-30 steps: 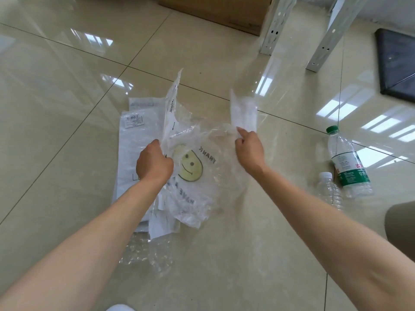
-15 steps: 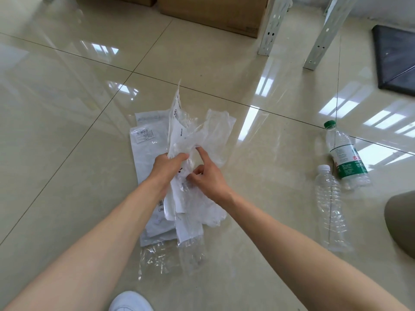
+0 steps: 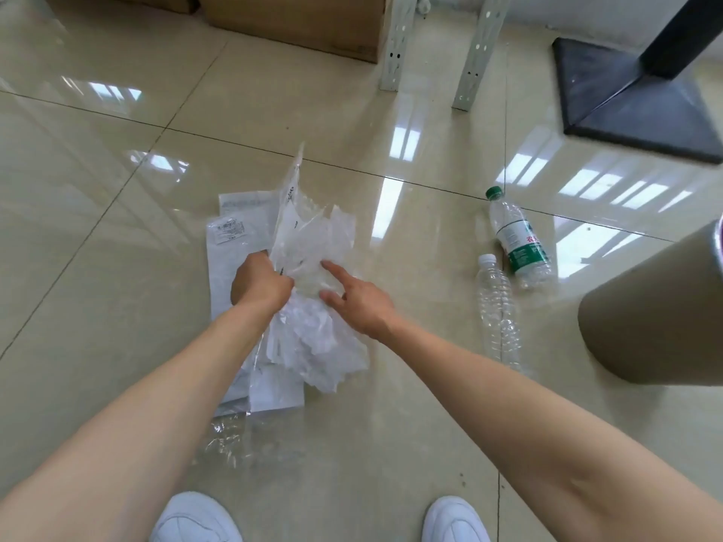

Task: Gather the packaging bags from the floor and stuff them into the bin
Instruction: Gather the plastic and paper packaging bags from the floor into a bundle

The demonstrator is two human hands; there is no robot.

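A crumpled bunch of clear and white packaging bags (image 3: 313,338) hangs above the tiled floor, gripped in my left hand (image 3: 260,285). My right hand (image 3: 358,305) is beside the bunch with fingers spread, the index finger touching the plastic. Flat white bags (image 3: 231,244) with a label lie on the floor under and left of the bunch. A clear crinkled bag (image 3: 234,436) lies nearer my feet. The beige bin (image 3: 649,322) stands at the right edge, its opening hidden.
Two plastic bottles lie on the floor right of the bags: a green-labelled one (image 3: 516,240) and a clear one (image 3: 499,311). Cardboard boxes (image 3: 297,21), metal shelf legs (image 3: 395,41) and a black stand base (image 3: 633,103) are further back. My white shoes (image 3: 195,518) show below.
The bag that both hands held spread open has been bunched together into my left hand. My right hand let go and opened. The view moved back, showing the bin and my shoes.
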